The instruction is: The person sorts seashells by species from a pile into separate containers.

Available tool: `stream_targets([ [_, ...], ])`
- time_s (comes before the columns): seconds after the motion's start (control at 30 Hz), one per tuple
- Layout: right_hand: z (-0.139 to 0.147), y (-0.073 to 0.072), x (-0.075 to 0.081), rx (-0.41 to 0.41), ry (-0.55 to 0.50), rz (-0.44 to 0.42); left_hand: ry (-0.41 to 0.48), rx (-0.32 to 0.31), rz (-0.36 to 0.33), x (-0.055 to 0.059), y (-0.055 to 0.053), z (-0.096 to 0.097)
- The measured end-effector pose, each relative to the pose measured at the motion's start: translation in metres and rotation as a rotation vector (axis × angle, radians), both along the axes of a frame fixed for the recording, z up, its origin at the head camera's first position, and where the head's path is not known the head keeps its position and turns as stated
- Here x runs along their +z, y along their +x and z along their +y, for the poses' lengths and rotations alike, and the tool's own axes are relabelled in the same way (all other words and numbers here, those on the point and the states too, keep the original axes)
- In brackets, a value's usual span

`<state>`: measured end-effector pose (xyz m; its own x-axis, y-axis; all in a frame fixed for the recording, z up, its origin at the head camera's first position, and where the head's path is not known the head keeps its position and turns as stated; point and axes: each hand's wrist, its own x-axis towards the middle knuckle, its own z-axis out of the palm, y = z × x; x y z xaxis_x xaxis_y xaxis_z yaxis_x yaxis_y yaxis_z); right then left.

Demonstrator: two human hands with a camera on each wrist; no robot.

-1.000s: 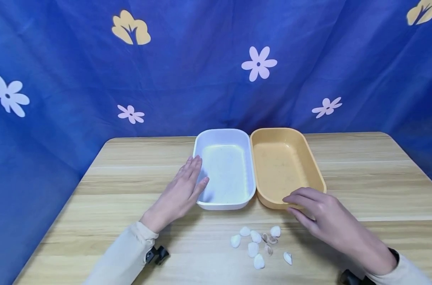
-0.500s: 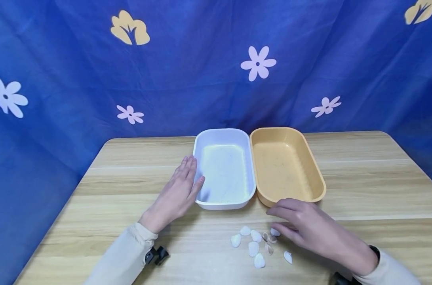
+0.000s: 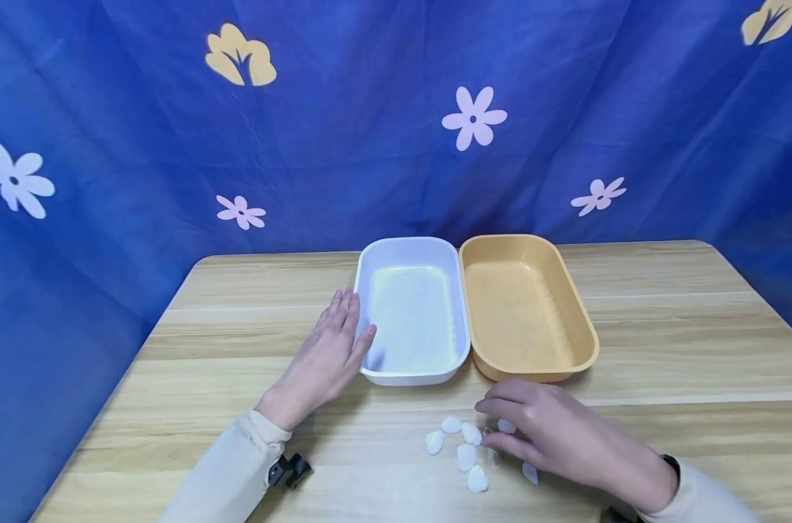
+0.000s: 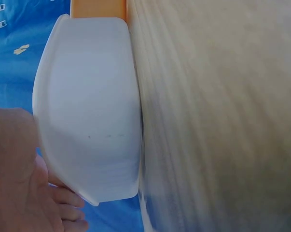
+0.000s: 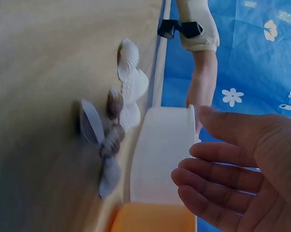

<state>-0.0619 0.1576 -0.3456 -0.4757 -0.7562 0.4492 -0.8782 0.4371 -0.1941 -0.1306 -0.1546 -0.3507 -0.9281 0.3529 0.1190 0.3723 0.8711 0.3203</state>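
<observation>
My left hand (image 3: 317, 363) rests along the left side of a white plastic tub (image 3: 411, 312), its fingers extended by the rim. In the left wrist view the fingers lie against the tub's near end. My right hand (image 3: 552, 432) hovers over a loose cluster of seashells, in front of a yellow-orange tub (image 3: 523, 312). Its fingers are loosely bent and hold nothing in the right wrist view. White ribbed shells (image 3: 466, 457) lie left of it; one white shell (image 3: 530, 473) shows below its palm. Small brownish shells (image 5: 115, 103) are partly hidden behind the hand in the head view.
Both tubs stand side by side, touching, near the back of a light wood-grain table (image 3: 239, 327). Behind them hangs a blue cloth (image 3: 343, 145) with flowers. Dark camera mounts (image 3: 290, 471) are strapped to the wrists.
My right hand has come left and toward me, from the yellow-orange tub's front edge to above the shells. My left hand has shifted slightly left, staying by the white tub.
</observation>
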Motion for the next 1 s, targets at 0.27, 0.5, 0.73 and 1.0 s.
stream_targets([
  [0.27,-0.011,0.004,-0.009,0.09,0.072,-0.004,0.005,0.0,-0.02,-0.002,-0.001,0.002],
  [0.5,-0.021,0.007,-0.016,0.108,0.181,-0.028,0.004,0.004,-0.028,-0.002,-0.001,0.002],
  [0.73,-0.026,0.007,-0.02,0.122,0.16,-0.003,-0.004,0.004,-0.027,0.0,-0.002,0.002],
  [1.0,-0.028,0.006,-0.022,0.107,0.185,0.024,-0.005,0.005,-0.032,0.0,-0.001,0.001],
])
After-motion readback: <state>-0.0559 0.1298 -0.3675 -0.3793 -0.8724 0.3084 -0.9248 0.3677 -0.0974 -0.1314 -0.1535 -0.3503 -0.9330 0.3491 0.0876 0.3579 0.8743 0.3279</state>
